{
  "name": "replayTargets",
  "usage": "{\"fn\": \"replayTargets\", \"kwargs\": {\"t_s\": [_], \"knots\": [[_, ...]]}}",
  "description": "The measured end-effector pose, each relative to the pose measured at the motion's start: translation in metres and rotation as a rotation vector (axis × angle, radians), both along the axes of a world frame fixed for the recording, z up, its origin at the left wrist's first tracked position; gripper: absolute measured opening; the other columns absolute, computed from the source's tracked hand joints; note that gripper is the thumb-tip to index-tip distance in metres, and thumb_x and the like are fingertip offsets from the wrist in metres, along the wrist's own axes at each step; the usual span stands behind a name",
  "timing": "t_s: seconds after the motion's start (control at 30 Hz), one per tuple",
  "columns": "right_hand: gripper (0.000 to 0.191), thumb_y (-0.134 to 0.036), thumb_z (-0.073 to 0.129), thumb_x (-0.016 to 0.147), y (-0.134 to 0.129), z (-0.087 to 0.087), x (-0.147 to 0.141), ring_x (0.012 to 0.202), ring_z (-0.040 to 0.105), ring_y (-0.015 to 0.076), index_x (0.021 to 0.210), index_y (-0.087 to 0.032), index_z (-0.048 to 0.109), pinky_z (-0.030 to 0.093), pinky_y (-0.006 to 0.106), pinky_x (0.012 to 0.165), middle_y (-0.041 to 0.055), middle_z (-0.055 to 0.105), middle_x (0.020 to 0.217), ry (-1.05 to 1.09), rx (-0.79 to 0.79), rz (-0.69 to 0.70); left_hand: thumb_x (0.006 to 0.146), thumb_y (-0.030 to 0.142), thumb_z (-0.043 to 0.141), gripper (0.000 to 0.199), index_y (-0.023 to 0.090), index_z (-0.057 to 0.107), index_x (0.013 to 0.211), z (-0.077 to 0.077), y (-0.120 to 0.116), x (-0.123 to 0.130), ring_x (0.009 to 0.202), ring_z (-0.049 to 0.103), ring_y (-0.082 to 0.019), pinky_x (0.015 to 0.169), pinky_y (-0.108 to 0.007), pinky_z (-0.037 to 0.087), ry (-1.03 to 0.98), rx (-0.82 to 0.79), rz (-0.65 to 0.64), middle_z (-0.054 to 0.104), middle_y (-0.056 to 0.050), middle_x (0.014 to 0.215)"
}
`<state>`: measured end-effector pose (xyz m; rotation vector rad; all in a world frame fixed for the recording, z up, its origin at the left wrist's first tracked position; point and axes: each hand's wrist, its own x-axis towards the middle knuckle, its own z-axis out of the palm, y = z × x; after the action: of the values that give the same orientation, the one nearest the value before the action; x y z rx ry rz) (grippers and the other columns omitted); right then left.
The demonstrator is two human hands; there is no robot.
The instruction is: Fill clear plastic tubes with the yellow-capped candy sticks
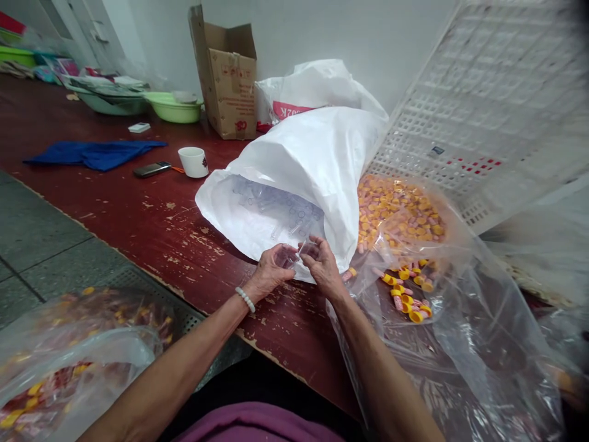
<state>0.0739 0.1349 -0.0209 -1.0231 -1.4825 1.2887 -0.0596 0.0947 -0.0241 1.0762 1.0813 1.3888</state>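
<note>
At the mouth of a white sack point(313, 147), my left hand point(272, 270) curls around a small clear plastic tube point(286, 255). My right hand point(322, 264) pinches another clear tube point(308, 248) close beside it; the fingers partly cover both. Inside the sack lie many clear tubes point(276, 205). Just right of my right hand, a yellow-and-pink cap piece point(350, 274) rests on clear plastic film. More yellow caps with pink parts point(409, 298) lie loose there, beside a clear bag full of them point(400, 212).
A white perforated crate point(473, 110) leans at the right. Along the red table point(119, 209) stand a white cup point(193, 162), a phone-like device point(151, 169), a blue cloth point(96, 153), green basins point(175, 109) and a cardboard box point(232, 86). Plastic bags of pieces point(83, 344) sit low at the left.
</note>
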Motion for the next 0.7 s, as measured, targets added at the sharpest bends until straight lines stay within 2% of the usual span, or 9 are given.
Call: {"fn": "replayTargets", "kwargs": {"t_s": [0.07, 0.2, 0.4, 0.5, 0.57, 0.7], "knots": [[0.044, -0.025, 0.062, 0.069, -0.002, -0.003, 0.003, 0.096, 0.060, 0.0190, 0.109, -0.021, 0.045, 0.048, 0.035, 0.081, 0.0076, 0.064, 0.106, 0.031, -0.028, -0.002, 0.054, 0.003, 0.062, 0.039, 0.015, 0.057, 0.091, -0.003, -0.004, 0.003, 0.077, 0.059, -0.011, 0.071, -0.022, 0.045, 0.055, 0.056, 0.006, 0.063, -0.001, 0.085], [0.040, -0.027, 0.061, 0.070, -0.008, -0.011, 0.006, 0.091, 0.061, 0.0173, 0.108, -0.021, 0.049, 0.049, 0.031, 0.076, 0.0045, 0.064, 0.101, 0.015, 0.035, -0.041, 0.058, 0.003, 0.057, 0.044, 0.016, 0.057, 0.099, -0.011, -0.012, 0.005, 0.082, 0.060, -0.013, 0.075, -0.023, 0.046, 0.229, 0.152, -0.003, 0.064, -0.003, 0.093], [0.033, -0.025, 0.055, 0.073, -0.019, -0.018, 0.010, 0.085, 0.060, 0.0161, 0.106, -0.020, 0.053, 0.050, 0.030, 0.075, 0.0024, 0.063, 0.091, -0.187, 0.149, -0.106, 0.064, 0.009, 0.058, 0.043, 0.018, 0.058, 0.106, -0.016, -0.025, 0.004, 0.086, 0.062, -0.017, 0.080, -0.028, 0.048, 0.527, 0.126, -0.017, 0.066, -0.004, 0.096], [0.033, -0.021, 0.052, 0.073, -0.024, -0.022, 0.010, 0.082, 0.060, 0.0159, 0.106, -0.020, 0.055, 0.050, 0.030, 0.076, 0.0030, 0.063, 0.093, -0.267, 0.202, -0.120, 0.062, 0.008, 0.060, 0.046, 0.016, 0.058, 0.107, -0.013, -0.029, 0.004, 0.103, 0.059, -0.020, 0.092, -0.032, 0.045, 0.571, 0.152, 0.053, 0.061, -0.009, 0.114], [0.040, -0.016, 0.049, 0.072, -0.028, -0.025, 0.008, 0.085, 0.061, 0.0170, 0.112, -0.020, 0.054, 0.050, 0.034, 0.081, 0.0043, 0.064, 0.097, -0.306, 0.219, -0.119, 0.061, 0.008, 0.062, 0.052, 0.016, 0.057, 0.113, -0.011, -0.030, 0.004, 0.111, 0.055, -0.022, 0.099, -0.034, 0.042, 0.561, 0.166, 0.061, 0.057, -0.010, 0.123], [0.068, -0.004, 0.039, 0.065, -0.040, -0.026, 0.001, 0.109, 0.056, 0.0182, 0.131, -0.020, 0.039, 0.044, 0.039, 0.097, 0.0075, 0.058, 0.120, -0.271, 0.192, -0.047, 0.065, 0.010, 0.063, 0.065, 0.019, 0.048, 0.127, -0.009, -0.033, 0.003, 0.112, 0.056, -0.021, 0.099, -0.032, 0.043, 0.485, 0.157, -0.050, 0.057, -0.008, 0.126]]}}
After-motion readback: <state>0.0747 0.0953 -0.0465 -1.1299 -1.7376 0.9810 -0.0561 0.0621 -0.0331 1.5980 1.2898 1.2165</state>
